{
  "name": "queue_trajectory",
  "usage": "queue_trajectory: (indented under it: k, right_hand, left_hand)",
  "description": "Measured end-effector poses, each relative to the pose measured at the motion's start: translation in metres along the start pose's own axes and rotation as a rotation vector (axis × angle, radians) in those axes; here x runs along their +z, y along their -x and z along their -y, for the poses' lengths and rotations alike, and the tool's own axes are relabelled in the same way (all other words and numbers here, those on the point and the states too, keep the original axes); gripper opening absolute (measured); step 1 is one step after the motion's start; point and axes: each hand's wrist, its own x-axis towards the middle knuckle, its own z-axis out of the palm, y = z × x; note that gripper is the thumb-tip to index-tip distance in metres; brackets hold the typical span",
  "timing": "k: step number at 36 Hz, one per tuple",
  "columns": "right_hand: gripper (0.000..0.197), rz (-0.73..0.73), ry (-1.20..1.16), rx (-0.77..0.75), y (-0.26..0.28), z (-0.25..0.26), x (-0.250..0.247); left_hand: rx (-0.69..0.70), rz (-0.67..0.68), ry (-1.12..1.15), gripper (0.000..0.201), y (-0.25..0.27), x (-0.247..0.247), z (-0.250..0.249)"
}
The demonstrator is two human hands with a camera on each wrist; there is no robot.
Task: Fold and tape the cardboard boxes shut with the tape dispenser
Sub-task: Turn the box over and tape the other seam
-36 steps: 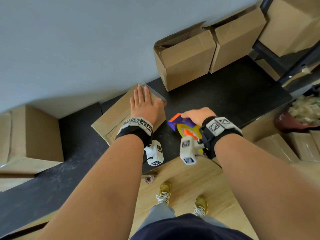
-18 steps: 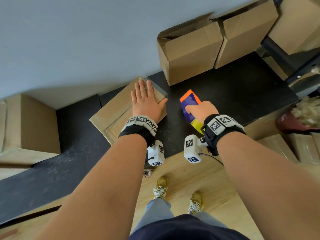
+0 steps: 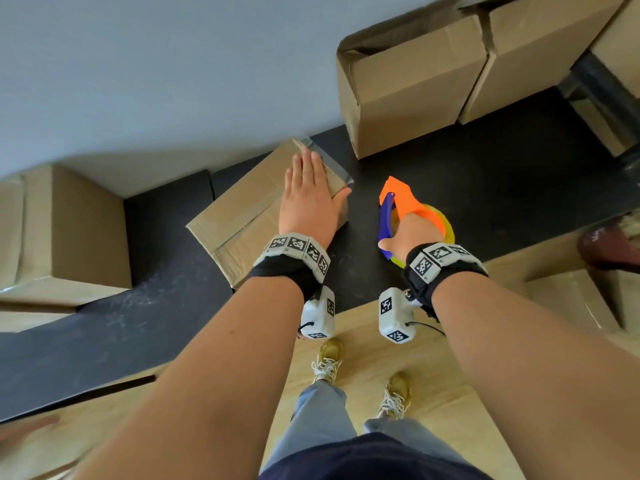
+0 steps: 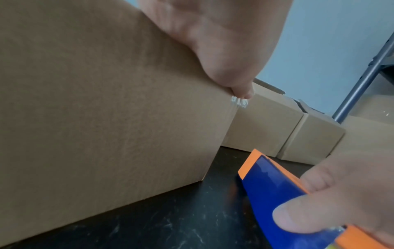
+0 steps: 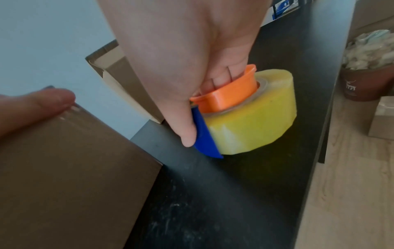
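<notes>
On the black tabletop (image 3: pixel 485 188), my left hand (image 3: pixel 308 202) lies flat, fingers straight, on the closed brown cardboard box (image 3: pixel 242 209), thumb at its taped edge. Just beside it, my right hand (image 3: pixel 410 235) grips the orange-and-blue tape dispenser (image 5: pixel 226 94) carrying a yellowish tape roll (image 5: pixel 260 118).

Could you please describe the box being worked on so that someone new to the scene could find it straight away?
On the black tabletop by the pale wall, find the closed cardboard box under the flat left hand, just left of the tape dispenser gripped by the right hand. Unlike the two open-flapped boxes behind, it has clear tape along its edge.
</notes>
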Motion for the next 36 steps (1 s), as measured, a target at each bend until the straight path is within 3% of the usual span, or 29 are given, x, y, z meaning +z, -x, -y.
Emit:
queue_trajectory:
  k: [9, 13, 17, 22, 29, 36]
  right_hand:
    - [0.051, 0.117, 0.026, 0.041, 0.002, 0.002, 0.007]
    - [0.051, 0.054, -0.029, 0.014, 0.004, 0.001, 0.001]
    - [0.028, -0.054, -0.1, -0.032, 0.012, -0.008, -0.014]
    - [0.021, -0.12, -0.204, -0.032, 0.022, -0.01, -0.033]
    - [0.028, -0.164, -0.339, -0.112, 0.043, -0.007, -0.047]
    - [0.034, -0.19, -0.352, -0.23, 0.057, 0.003, -0.053]
  left_hand:
    - [0.008, -0.055, -0.047, 0.079, 0.007, -0.001, 0.0]
    - [-0.009, -0.192, -0.087, 0.075, 0.012, -0.003, -0.002]
    - [-0.002, -0.158, -0.04, 0.073, 0.013, -0.012, -0.006]
    - [0.062, -0.139, 0.082, 0.06, 0.018, -0.02, -0.004]
    - [0.121, -0.155, 0.142, 0.046, 0.039, -0.017, -0.005]
    - [0.15, -0.274, 0.156, 0.027, 0.077, -0.008, 0.004]
